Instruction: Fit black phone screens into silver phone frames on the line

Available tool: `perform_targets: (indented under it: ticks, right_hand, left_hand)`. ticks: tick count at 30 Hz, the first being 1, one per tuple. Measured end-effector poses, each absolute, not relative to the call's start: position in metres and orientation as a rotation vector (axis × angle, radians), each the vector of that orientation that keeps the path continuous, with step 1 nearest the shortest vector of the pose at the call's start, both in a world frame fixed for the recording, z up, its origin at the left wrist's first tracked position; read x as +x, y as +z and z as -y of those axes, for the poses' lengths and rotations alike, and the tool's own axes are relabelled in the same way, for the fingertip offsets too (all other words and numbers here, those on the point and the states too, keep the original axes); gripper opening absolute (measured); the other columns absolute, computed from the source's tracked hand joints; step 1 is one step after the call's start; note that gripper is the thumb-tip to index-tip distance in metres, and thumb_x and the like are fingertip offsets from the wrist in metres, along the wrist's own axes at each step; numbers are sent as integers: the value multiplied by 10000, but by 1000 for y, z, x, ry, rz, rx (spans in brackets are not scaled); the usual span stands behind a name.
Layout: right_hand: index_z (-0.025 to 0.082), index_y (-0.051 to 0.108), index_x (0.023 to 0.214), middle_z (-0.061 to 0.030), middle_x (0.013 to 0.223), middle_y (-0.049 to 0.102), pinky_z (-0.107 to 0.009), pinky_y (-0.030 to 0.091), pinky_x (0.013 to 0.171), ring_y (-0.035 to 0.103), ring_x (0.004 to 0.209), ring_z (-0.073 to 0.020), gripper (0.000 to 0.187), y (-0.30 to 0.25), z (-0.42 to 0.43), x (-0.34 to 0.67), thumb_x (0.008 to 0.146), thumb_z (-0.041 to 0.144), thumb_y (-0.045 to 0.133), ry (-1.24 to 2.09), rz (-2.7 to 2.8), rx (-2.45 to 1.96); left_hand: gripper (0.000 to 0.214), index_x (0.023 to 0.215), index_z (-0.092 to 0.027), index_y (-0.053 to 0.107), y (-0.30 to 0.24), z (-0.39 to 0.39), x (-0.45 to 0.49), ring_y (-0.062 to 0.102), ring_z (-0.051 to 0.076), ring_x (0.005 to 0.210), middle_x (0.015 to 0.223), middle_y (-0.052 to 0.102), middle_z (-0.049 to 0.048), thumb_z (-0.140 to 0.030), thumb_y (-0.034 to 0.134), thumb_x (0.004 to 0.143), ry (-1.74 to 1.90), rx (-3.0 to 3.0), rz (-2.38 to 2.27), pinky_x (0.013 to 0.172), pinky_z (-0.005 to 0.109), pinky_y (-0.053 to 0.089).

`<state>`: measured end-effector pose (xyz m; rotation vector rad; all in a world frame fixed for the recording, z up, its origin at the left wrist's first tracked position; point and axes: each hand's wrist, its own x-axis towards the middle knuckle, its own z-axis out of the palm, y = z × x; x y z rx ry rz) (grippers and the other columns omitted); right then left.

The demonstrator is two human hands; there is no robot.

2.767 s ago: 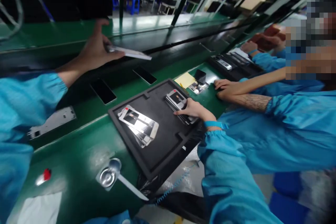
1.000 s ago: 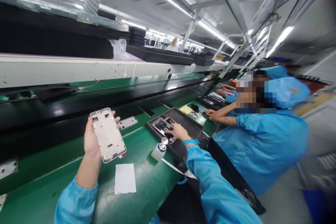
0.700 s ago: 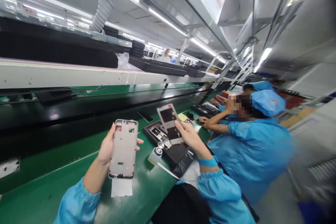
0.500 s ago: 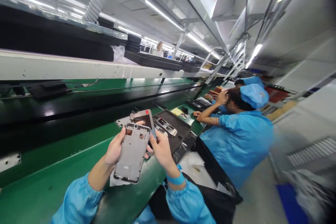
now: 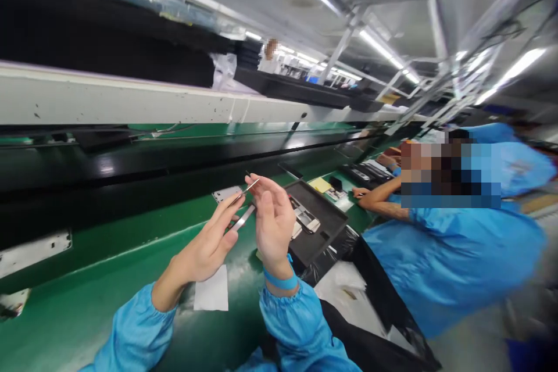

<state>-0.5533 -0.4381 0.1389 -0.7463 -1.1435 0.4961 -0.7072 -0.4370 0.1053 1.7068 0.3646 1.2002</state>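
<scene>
My left hand [image 5: 208,244] and my right hand [image 5: 274,225] are raised together above the green bench [image 5: 108,279]. Between them I hold two thin flat phone parts edge-on: a metal phone frame [image 5: 242,218] in my left fingers and a screen panel [image 5: 249,187] pinched by my right fingers. The two parts lie close and nearly parallel. Behind my right hand sits a black tray [image 5: 322,224] with more screen panels [image 5: 306,220] lying in it.
A white sheet [image 5: 212,290] lies on the bench below my hands. A black conveyor belt [image 5: 131,186] runs behind, carrying a metal plate [image 5: 32,247]. A co-worker in blue [image 5: 457,244] sits at the right, arms on the bench beside a yellow pad [image 5: 320,184].
My right hand lifted a screen panel from the tray and brought it to the frame in my left hand. Both parts have turned edge-on to me. The camera tilted up from the bench.
</scene>
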Motion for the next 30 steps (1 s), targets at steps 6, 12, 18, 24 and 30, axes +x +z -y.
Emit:
perform_targets:
  ticks: [6,12,18,24,30]
  right_hand:
    - [229,744,1203,-89,1277,793,-503,573,1170,777,1208,-250,264,132,426,-559,1029,427,751,539,1064,-696]
    - [242,718,980,-23,1089,745,-354,613,975,757,1005,-173,130,132,426,-557,1010,356,774,440,1039,-676]
    - [240,624,874,-40,1096,665,-363,565,956,686,1069,-198,254,127,422,-541,1058,404,683,406,1174,-731]
    - [240,616,867,-75,1076,669,-401,559,919,661,1060,-243,227,29,421,-523,1053,370,622,688,1706,-1208]
    - [230,612,821,-87,973,638,-454,547,921,625,975,-280,153,-64,416,-542,974,236,623,700,1911,-1491]
  left_hand:
    - [674,1788,-376,185,95,422,-709,226,379,1699,1843,184,121,-485,397,1158,1222,2076,-272,1361,613,309]
    - [733,1795,-291,142,111,431,-710,228,377,1702,1842,145,178,-531,391,1148,1109,2183,-287,1371,547,324]
    - [650,1686,-223,465,107,418,-716,442,375,1596,1734,412,200,-567,436,1135,1249,2045,-324,1302,535,427]
    - [757,1613,-193,533,130,407,-741,794,250,781,1001,812,125,-712,299,1114,1421,944,-634,751,387,667]
    - [830,1557,-161,572,157,413,-749,794,257,697,911,814,122,-683,94,1124,1311,629,-564,643,366,657]
